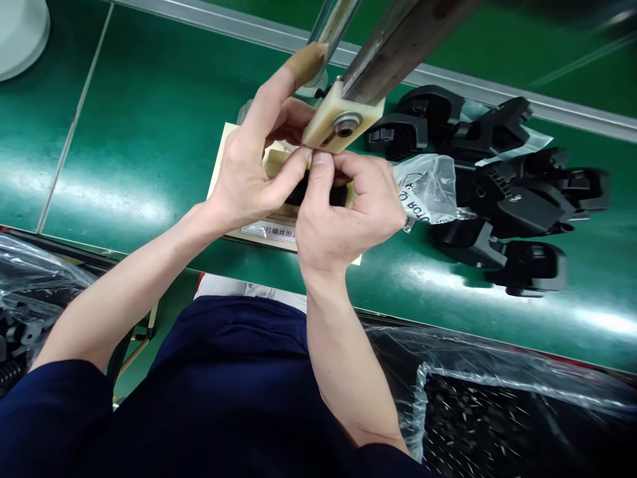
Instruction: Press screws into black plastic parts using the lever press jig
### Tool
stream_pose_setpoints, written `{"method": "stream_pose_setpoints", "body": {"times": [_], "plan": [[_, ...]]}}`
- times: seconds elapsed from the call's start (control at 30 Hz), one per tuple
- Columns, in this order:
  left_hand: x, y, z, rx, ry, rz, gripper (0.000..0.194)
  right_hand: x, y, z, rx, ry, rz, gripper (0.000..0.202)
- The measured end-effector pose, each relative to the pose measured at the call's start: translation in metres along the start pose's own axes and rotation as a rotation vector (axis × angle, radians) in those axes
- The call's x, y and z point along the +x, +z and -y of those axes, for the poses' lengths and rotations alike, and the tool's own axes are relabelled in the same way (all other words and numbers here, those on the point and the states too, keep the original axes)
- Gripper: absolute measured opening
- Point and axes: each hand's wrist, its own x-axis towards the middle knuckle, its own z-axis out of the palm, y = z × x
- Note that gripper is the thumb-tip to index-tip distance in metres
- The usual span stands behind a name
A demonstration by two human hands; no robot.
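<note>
A cream fixture [217,166] with a printed label along its front edge sits on the green bench. Over it hangs a cream block [343,119] with a round bolt in its face, fixed to a metal bar. My left hand [256,156] reaches in from the left, thumb and fingers curled at the block's lower edge; the index finger wears a tan cover. Against the left thumb tip, the thumb and bent fingers of my right hand [343,206] are pinched together. Whatever lies between the fingertips is too small or hidden. Dark material shows inside the fixture behind my hands.
Several black plastic parts [517,192] lie on the bench at the right, beside a clear printed bag [430,189]. A metal post [336,26] rises behind the fixture. Below the bench edge, a plastic-lined container [478,425] holds small dark pieces. A white round object [22,33] stands top left.
</note>
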Motion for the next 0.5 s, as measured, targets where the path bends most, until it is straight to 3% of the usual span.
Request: {"method": "stream_pose_setpoints", "body": {"times": [0.2, 0.33, 0.5], "plan": [[0.001, -0.002, -0.005, -0.027, 0.012, 0.117, 0.06, -0.001, 0.0, 0.001, 0.08, 0.048, 0.045, 0.029], [0.001, -0.001, -0.004, -0.06, 0.024, 0.119, 0.06, 0.001, 0.002, 0.002, 0.088, 0.104, 0.054, 0.026], [0.002, -0.005, -0.011, -0.139, 0.034, 0.101, 0.055, 0.008, -0.012, 0.002, 0.054, -0.003, 0.043, 0.02]]}}
